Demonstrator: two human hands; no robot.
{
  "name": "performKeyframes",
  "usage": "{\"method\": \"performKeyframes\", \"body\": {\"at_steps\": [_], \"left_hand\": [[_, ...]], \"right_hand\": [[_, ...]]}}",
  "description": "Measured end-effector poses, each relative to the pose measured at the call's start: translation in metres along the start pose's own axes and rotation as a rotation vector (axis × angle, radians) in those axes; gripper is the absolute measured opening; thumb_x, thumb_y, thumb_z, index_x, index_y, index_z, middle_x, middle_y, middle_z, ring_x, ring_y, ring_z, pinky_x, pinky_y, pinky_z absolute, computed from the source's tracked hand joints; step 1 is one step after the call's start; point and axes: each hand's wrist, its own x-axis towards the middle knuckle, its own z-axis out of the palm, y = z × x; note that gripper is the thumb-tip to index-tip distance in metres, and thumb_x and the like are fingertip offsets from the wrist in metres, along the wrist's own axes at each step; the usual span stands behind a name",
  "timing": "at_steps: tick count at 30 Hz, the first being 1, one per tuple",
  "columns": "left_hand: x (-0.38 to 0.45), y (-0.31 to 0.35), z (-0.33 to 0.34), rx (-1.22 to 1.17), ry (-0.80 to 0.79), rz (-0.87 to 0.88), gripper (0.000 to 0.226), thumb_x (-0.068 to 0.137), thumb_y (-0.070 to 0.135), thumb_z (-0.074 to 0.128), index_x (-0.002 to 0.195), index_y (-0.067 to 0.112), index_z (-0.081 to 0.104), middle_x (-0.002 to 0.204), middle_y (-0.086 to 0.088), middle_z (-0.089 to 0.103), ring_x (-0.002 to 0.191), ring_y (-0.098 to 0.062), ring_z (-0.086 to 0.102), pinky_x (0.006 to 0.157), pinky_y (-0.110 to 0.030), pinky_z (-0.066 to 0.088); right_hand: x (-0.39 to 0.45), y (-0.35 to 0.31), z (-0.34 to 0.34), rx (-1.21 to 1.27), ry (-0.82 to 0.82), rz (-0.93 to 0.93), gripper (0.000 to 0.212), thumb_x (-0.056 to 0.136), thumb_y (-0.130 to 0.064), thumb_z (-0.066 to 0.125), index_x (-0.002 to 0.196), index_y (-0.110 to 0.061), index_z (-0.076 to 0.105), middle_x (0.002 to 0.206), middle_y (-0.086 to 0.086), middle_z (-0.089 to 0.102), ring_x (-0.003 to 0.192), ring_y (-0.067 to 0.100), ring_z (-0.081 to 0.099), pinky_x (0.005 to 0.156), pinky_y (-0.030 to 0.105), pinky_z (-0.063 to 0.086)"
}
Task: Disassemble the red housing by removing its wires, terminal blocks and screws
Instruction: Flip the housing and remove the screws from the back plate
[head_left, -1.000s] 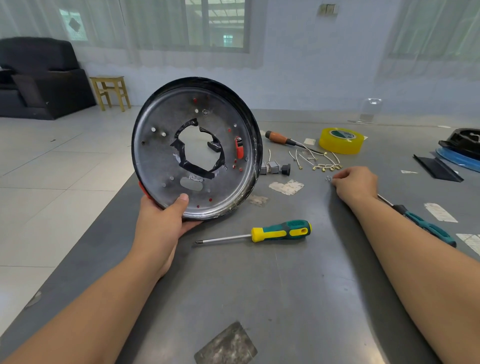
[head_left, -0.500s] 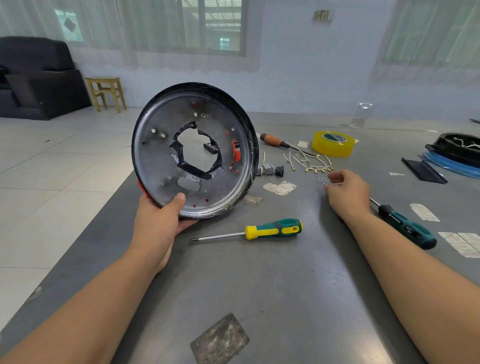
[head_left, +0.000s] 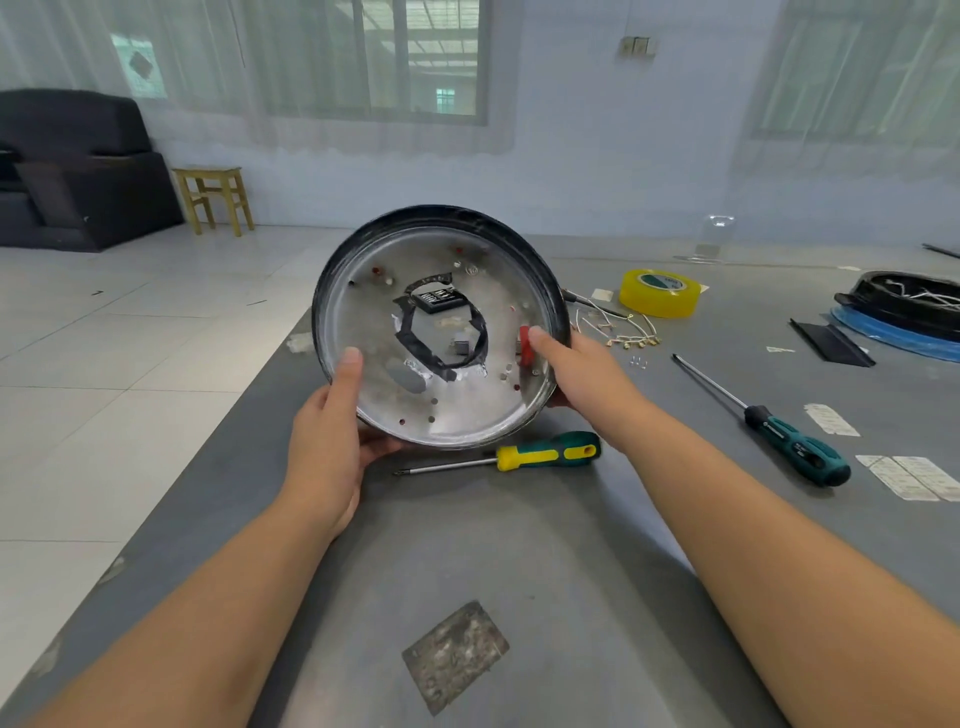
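Both hands, left hand (head_left: 332, 436) and right hand (head_left: 582, 374), grip the round silver, black-rimmed housing (head_left: 441, 327) tilted above a yellow-and-green-handled screwdriver (head_left: 540, 454).

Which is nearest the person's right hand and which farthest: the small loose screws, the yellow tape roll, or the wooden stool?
From the right hand:
1. Loose screws, on the table just right of it.
2. Yellow tape roll, farther back on the table.
3. Wooden stool, across the floor, far left.
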Motion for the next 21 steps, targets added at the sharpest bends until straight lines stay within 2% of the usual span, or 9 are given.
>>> {"method": "performKeyframes", "body": {"at_steps": [3, 6, 8, 10, 12, 14, 16, 18, 21], "left_hand": [[-0.005, 0.004, 0.002, -0.009, -0.026, 0.016, 0.068, 0.076, 0.08, 0.066, 0.111, 0.022, 0.073, 0.102, 0.0, 0.082, 0.082, -0.017, 0.078, 0.059, -0.029, 0.06], [-0.007, 0.008, 0.006, -0.044, -0.043, 0.03, 0.083, 0.068, 0.086, 0.063, 0.117, 0.02, 0.07, 0.091, 0.003, 0.08, 0.065, -0.011, 0.07, 0.053, -0.025, 0.052], [-0.006, 0.008, 0.006, -0.069, -0.057, 0.022, 0.088, 0.072, 0.082, 0.061, 0.127, 0.013, 0.065, 0.093, 0.002, 0.076, 0.061, -0.01, 0.066, 0.055, -0.027, 0.05], [-0.006, 0.008, 0.006, -0.067, -0.077, 0.005, 0.092, 0.077, 0.078, 0.064, 0.137, 0.009, 0.058, 0.103, -0.002, 0.073, 0.066, -0.012, 0.067, 0.057, -0.028, 0.052], [-0.007, 0.008, 0.006, -0.046, -0.106, -0.002, 0.086, 0.081, 0.074, 0.068, 0.139, 0.011, 0.056, 0.114, -0.005, 0.072, 0.076, -0.016, 0.072, 0.06, -0.028, 0.056], [-0.009, 0.008, 0.006, -0.04, -0.127, 0.008, 0.082, 0.076, 0.068, 0.069, 0.138, 0.016, 0.056, 0.123, -0.006, 0.074, 0.088, -0.02, 0.076, 0.068, -0.031, 0.061], [-0.01, 0.007, 0.006, -0.057, -0.146, 0.018, 0.079, 0.078, 0.061, 0.073, 0.142, 0.018, 0.054, 0.131, -0.004, 0.073, 0.104, -0.024, 0.077, 0.083, -0.037, 0.063], [-0.01, 0.008, 0.004, -0.085, -0.155, 0.018, 0.072, 0.087, 0.052, 0.079, 0.145, 0.019, 0.052, 0.135, -0.002, 0.072, 0.116, -0.026, 0.074, 0.096, -0.044, 0.059], [-0.01, 0.007, 0.004, -0.104, -0.166, 0.008, 0.064, 0.087, 0.039, 0.076, 0.143, 0.017, 0.053, 0.132, -0.002, 0.074, 0.119, -0.025, 0.072, 0.101, -0.044, 0.056]], "right_hand": [[-0.001, -0.003, 0.002, 0.101, -0.015, 0.077, 0.023, 0.104, -0.033, 0.056, 0.11, -0.013, 0.067, 0.108, 0.016, 0.075, 0.102, 0.035, 0.073, 0.091, 0.052, 0.06], [-0.002, -0.007, 0.004, 0.226, -0.016, 0.09, 0.017, 0.106, -0.024, 0.053, 0.102, -0.015, 0.066, 0.1, 0.01, 0.077, 0.083, 0.02, 0.075, 0.075, 0.038, 0.064], [-0.003, -0.01, 0.009, 0.308, -0.016, 0.117, 0.015, 0.107, -0.021, 0.052, 0.107, -0.013, 0.065, 0.101, 0.009, 0.076, 0.08, 0.019, 0.073, 0.072, 0.037, 0.064], [-0.005, -0.015, 0.019, 0.386, -0.021, 0.161, 0.018, 0.107, -0.019, 0.051, 0.117, -0.009, 0.062, 0.106, 0.01, 0.074, 0.086, 0.022, 0.072, 0.073, 0.039, 0.064], [-0.008, -0.019, 0.033, 0.465, -0.031, 0.204, 0.019, 0.107, -0.016, 0.05, 0.122, -0.008, 0.059, 0.105, 0.009, 0.073, 0.081, 0.02, 0.072, 0.061, 0.033, 0.062], [-0.012, -0.024, 0.049, 0.542, -0.051, 0.235, 0.013, 0.107, -0.012, 0.048, 0.114, -0.011, 0.059, 0.094, 0.006, 0.074, 0.069, 0.015, 0.072, 0.054, 0.029, 0.059], [-0.016, -0.027, 0.064, 0.603, -0.067, 0.257, 0.013, 0.105, -0.008, 0.048, 0.109, -0.011, 0.06, 0.084, 0.006, 0.075, 0.063, 0.014, 0.072, 0.055, 0.03, 0.06], [-0.021, -0.03, 0.078, 0.637, -0.072, 0.261, 0.019, 0.103, -0.006, 0.048, 0.119, -0.008, 0.059, 0.094, 0.01, 0.074, 0.071, 0.018, 0.071, 0.057, 0.03, 0.061], [-0.026, -0.029, 0.094, 0.661, -0.075, 0.24, 0.032, 0.1, -0.001, 0.047, 0.13, -0.008, 0.055, 0.112, 0.015, 0.073, 0.085, 0.023, 0.07, 0.063, 0.033, 0.061]]}}
